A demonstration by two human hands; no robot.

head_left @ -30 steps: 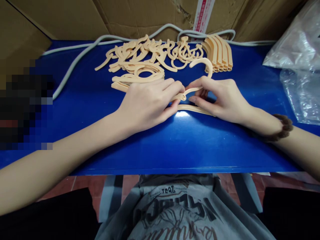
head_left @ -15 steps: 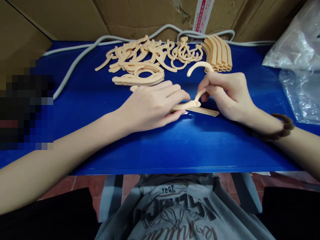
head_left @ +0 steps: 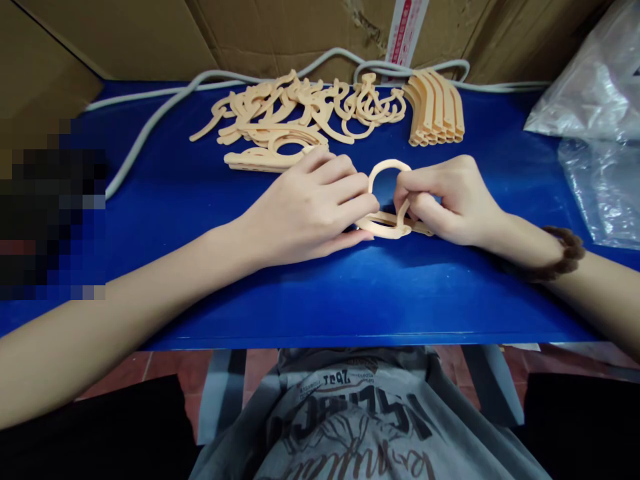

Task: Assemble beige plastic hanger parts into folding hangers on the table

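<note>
A peach plastic hanger piece lies on the blue table between my two hands, its curved hook bent over into a loop above the flat bar. My left hand rests palm down on the bar's left end, fingers pressed together against the base of the hook. My right hand pinches the hook's right side with thumb and fingers closed. A brown hair tie sits on my right wrist.
A loose heap of peach hooks and hanger pieces lies at the back of the table, with a neat stack of hanger bars to its right. A grey cable runs along the back. Clear plastic bags lie right; cardboard boxes stand behind.
My right hand has swung the hook from pointing up and away down into a closed loop over the bar. My left hand stayed on the bar's left end.
</note>
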